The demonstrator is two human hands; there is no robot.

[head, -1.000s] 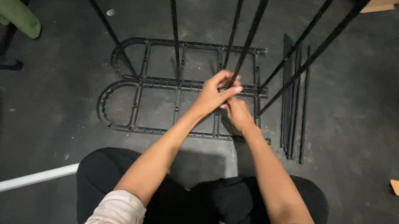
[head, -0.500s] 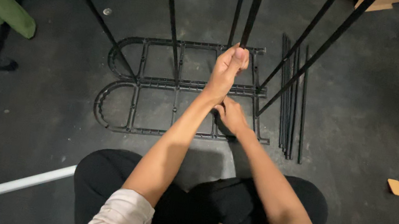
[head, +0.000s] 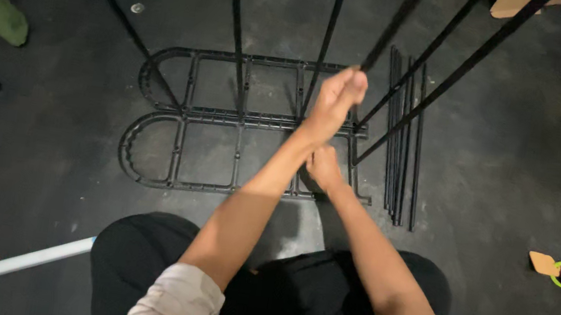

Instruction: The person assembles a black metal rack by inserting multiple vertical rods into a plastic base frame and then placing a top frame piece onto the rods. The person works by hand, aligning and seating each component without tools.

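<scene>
Rod (head: 392,27): black, upright, blurred; rises from my left hand toward the frame's top.
Left hand (head: 336,99): grip closed around the rod.
Right hand (head: 323,167): lower, over the black rack frame (head: 184,115) on the floor; I cannot tell its grip.
Spare rods (head: 403,145): lying just beside the frame.

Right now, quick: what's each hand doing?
Left hand: closed around a thin black metal rod.
Right hand: low by the black metal grid frame; grip cannot be told.
</scene>
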